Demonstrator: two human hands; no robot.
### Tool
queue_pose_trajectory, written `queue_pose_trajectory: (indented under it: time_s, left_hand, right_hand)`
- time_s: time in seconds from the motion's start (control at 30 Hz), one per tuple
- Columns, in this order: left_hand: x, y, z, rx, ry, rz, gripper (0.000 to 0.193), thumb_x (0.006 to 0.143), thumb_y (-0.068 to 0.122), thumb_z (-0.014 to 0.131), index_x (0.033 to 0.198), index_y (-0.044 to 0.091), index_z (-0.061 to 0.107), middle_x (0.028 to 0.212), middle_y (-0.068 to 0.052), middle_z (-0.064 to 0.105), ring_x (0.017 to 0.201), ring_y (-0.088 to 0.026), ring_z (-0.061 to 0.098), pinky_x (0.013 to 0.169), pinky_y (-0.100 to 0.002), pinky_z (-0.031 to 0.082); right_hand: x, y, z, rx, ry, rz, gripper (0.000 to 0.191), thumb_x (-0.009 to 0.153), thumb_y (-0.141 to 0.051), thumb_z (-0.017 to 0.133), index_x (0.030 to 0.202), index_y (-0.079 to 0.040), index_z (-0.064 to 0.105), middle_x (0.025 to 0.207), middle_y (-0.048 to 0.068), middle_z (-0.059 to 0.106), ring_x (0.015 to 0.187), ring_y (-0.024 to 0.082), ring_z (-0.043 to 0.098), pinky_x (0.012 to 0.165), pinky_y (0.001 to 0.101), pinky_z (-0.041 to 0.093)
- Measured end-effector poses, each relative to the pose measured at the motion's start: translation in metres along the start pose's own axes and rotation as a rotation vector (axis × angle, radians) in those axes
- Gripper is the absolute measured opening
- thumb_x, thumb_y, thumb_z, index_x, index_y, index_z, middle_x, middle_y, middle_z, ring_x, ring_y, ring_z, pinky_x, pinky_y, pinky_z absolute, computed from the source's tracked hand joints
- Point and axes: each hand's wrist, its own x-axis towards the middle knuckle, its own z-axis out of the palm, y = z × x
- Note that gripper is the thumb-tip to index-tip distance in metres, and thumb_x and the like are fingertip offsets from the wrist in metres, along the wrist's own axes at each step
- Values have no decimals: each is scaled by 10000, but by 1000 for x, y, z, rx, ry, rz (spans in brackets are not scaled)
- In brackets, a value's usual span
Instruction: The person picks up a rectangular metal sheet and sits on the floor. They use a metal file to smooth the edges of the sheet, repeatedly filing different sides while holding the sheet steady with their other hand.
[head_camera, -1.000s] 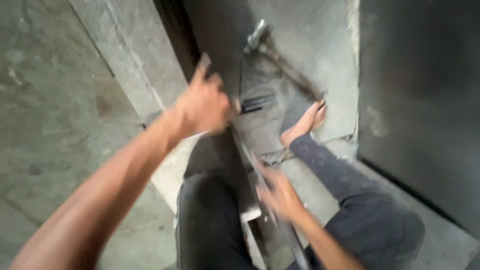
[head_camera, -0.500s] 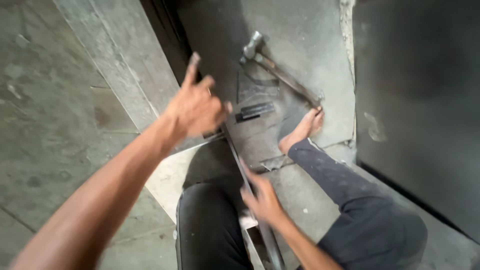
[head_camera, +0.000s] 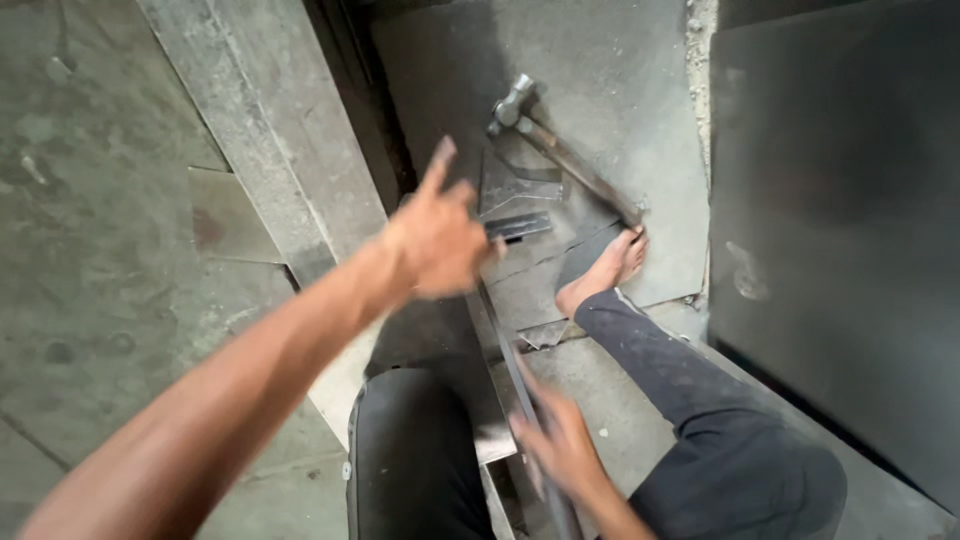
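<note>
The left hand (head_camera: 440, 240) has been lifted off the metal strip (head_camera: 515, 375), fingers now spread apart. The strip is still clamped by the right hand (head_camera: 560, 445), near the hammer (head_camera: 560, 150).

No packages, labels, signs or screens visible, though blurry

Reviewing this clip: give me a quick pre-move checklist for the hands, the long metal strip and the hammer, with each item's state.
1. Right hand on the long metal strip: ok, though blurred.
2. Left hand gripping the strip's far end: cannot tell; forefinger raised.
3. Hammer away from both hands: ok, lying on the floor.
4. Bare foot away from the hammer handle: not ok, toes at its end.
5. Strip flat on the metal sheet: cannot tell.
</note>
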Motion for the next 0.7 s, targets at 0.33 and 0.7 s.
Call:
queue_pose_trajectory:
  time_s: [0.33,0.7]
  left_hand:
    - [-6,-9,-9,305,-160,83,284,866,330,563,759,208,796,765,-17,715,1301,-345,503,1181,-724,-58]
    - [-2,1,-5,412,-73,267,249,884,307,598,718,246,774,717,0,754,1196,-289,610,1148,-754,-49]
  right_hand:
    - [20,-10,69,-428,370,-442,617,868,64,664,1464,13,514,1302,183,673,1113,211,626,944,311,481]
    - [10,-45,80,-127,269,-198,775,793,161,539,1548,33,423,1525,266,561,1401,314,540,1129,363,394]
